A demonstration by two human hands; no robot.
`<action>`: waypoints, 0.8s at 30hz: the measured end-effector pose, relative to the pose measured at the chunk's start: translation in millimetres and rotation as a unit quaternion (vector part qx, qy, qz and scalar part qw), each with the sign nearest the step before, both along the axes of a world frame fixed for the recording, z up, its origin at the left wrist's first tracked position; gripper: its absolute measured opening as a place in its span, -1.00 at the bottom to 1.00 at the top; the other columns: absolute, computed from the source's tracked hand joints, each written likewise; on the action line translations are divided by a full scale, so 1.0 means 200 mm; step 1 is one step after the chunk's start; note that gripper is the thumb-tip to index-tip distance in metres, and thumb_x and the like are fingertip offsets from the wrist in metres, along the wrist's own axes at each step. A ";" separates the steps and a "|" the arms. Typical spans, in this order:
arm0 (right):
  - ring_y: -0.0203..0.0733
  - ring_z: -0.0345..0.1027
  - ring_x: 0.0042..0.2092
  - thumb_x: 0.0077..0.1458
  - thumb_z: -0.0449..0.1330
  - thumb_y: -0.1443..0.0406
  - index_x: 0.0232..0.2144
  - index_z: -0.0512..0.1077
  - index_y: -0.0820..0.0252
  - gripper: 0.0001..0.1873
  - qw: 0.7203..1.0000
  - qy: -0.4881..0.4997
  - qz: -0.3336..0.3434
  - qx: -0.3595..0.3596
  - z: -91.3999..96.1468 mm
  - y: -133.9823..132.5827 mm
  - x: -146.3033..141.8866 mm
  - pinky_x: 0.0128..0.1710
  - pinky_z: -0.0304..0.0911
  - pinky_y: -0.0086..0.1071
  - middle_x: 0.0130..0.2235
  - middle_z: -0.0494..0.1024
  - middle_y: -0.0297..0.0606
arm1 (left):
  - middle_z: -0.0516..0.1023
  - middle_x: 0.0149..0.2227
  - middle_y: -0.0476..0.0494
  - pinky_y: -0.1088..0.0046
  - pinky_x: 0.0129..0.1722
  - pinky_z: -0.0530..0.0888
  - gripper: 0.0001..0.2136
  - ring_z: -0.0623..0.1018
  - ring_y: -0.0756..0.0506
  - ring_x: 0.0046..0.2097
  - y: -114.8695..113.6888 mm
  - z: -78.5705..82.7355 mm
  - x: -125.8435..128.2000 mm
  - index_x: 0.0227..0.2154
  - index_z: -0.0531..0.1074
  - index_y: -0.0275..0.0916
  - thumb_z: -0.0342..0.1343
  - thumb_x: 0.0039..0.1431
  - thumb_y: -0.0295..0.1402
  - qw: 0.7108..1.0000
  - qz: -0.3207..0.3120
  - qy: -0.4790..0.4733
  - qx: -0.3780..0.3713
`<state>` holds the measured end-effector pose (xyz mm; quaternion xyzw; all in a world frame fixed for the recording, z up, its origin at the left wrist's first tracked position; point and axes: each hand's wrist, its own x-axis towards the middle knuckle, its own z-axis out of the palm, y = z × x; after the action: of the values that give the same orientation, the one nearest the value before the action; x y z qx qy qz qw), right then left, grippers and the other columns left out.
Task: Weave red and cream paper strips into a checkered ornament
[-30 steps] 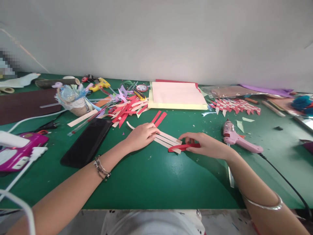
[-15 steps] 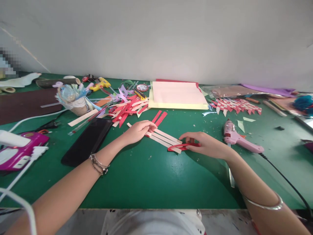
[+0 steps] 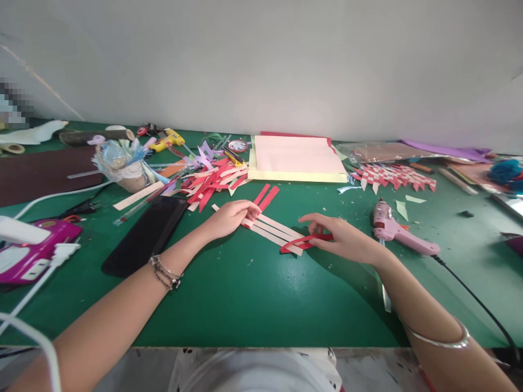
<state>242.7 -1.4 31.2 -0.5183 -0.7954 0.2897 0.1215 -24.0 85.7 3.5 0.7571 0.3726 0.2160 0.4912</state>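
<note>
Several pale pink paper strips [image 3: 269,234] lie side by side, slanting across the green table between my hands. My left hand [image 3: 233,219] is closed over their left ends, fingers pressed together on the spot where red strips [image 3: 268,198] cross them and stick out beyond. At the right ends, my right hand [image 3: 344,239] pinches a folded red paper strip [image 3: 295,243] between thumb and fingers. This red strip loops across the pale strips. Its index finger is stretched out above. The weave under my left fingers is hidden.
A pile of red and pale strips [image 3: 216,182] lies behind my left hand, beside a black phone-like slab [image 3: 145,237]. Paper sheets [image 3: 298,155] and woven red-and-pink pieces [image 3: 394,176] are at the back. A pink glue gun [image 3: 404,233] with its cord lies right.
My right index finger has lifted and straightened slightly, while the hand keeps the red strip. My left hand stays in place on the strips.
</note>
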 end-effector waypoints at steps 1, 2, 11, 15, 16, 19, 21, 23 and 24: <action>-0.29 0.29 -0.36 0.06 0.00 0.27 -0.02 0.23 0.15 -0.61 1.000 0.001 -0.001 0.003 0.00 0.00 0.00 -0.40 0.18 -0.43 -0.32 0.43 -0.28 | 0.44 -0.29 -0.12 0.47 -0.34 0.51 -0.74 0.47 0.00 -0.25 0.00 0.00 0.00 -0.29 0.40 -0.31 -0.22 0.15 -0.48 1.000 0.001 0.003 0.000; -0.29 0.28 -0.37 0.07 0.00 0.27 -0.02 0.23 0.16 -0.62 1.000 0.003 -0.002 0.004 0.00 0.00 0.00 -0.40 0.17 -0.44 -0.33 0.43 -0.28 | 0.44 -0.29 -0.12 0.47 -0.35 0.51 -0.74 0.47 0.00 -0.25 0.00 0.00 0.00 -0.29 0.40 -0.31 -0.21 0.15 -0.48 1.000 0.001 0.006 0.001; -0.34 0.21 -0.48 0.11 -0.05 0.27 -0.14 0.33 0.14 -0.72 1.000 0.007 0.020 -0.013 -0.02 0.01 -0.03 -0.47 0.10 -0.47 -0.43 0.45 -0.34 | 0.45 -0.29 -0.13 0.45 -0.33 0.52 -0.74 0.48 -0.01 -0.25 0.00 0.01 0.00 -0.29 0.39 -0.30 -0.22 0.16 -0.45 1.000 -0.001 0.007 -0.007; -0.35 0.17 -0.51 0.12 -0.06 0.28 -0.15 0.33 0.14 -0.72 1.000 0.013 0.015 -0.009 -0.02 0.00 -0.04 -0.49 0.07 -0.48 -0.48 0.42 -0.36 | 0.44 -0.29 -0.12 0.48 -0.34 0.52 -0.74 0.47 -0.01 -0.25 0.00 0.00 0.00 -0.29 0.39 -0.30 -0.21 0.17 -0.45 1.000 -0.001 0.008 -0.004; -0.36 0.16 -0.52 0.12 -0.07 0.27 -0.15 0.34 0.14 -0.72 1.000 0.015 0.014 -0.009 -0.01 0.00 -0.04 -0.50 0.07 -0.48 -0.49 0.41 -0.37 | 0.44 -0.28 -0.12 0.48 -0.34 0.51 -0.74 0.47 -0.01 -0.25 0.00 0.00 0.00 -0.29 0.40 -0.30 -0.21 0.17 -0.45 1.000 -0.001 0.009 -0.003; -0.37 0.11 -0.54 0.13 -0.07 0.24 -0.19 0.36 0.15 -0.72 1.000 0.015 0.008 -0.008 -0.01 0.00 -0.05 -0.51 0.04 -0.49 -0.52 0.38 -0.39 | 0.44 -0.28 -0.12 0.49 -0.35 0.52 -0.74 0.47 -0.01 -0.24 0.00 0.00 0.00 -0.29 0.40 -0.30 -0.21 0.16 -0.45 1.000 -0.003 0.010 0.000; -0.37 0.09 -0.54 0.13 -0.06 0.23 -0.20 0.37 0.16 -0.72 1.000 0.016 0.006 -0.010 -0.02 0.00 -0.05 -0.52 0.03 -0.49 -0.53 0.37 -0.39 | 0.43 -0.28 -0.12 0.49 -0.35 0.52 -0.74 0.47 -0.01 -0.24 0.01 0.00 0.00 -0.30 0.40 -0.29 -0.21 0.16 -0.44 1.000 -0.005 0.009 0.000; -0.37 0.09 -0.54 0.12 -0.05 0.25 -0.20 0.37 0.16 -0.73 1.000 0.019 0.007 -0.013 -0.02 0.00 -0.05 -0.51 0.03 -0.49 -0.53 0.38 -0.38 | 0.43 -0.29 -0.12 0.47 -0.34 0.52 -0.75 0.46 -0.01 -0.25 0.01 0.00 0.00 -0.30 0.40 -0.29 -0.20 0.15 -0.44 1.000 -0.010 0.002 -0.003; -0.37 0.10 -0.54 0.11 -0.05 0.27 -0.19 0.36 0.16 -0.73 1.000 0.019 0.008 -0.014 -0.03 0.00 -0.05 -0.51 0.03 -0.49 -0.53 0.38 -0.38 | 0.43 -0.29 -0.12 0.46 -0.33 0.52 -0.75 0.46 -0.01 -0.25 0.01 0.00 0.00 -0.29 0.40 -0.30 -0.20 0.15 -0.45 1.000 -0.012 -0.003 -0.006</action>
<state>232.3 -0.7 26.0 -0.5077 -0.7932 0.3114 0.1271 -24.5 87.2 2.6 0.7579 0.3639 0.2100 0.4991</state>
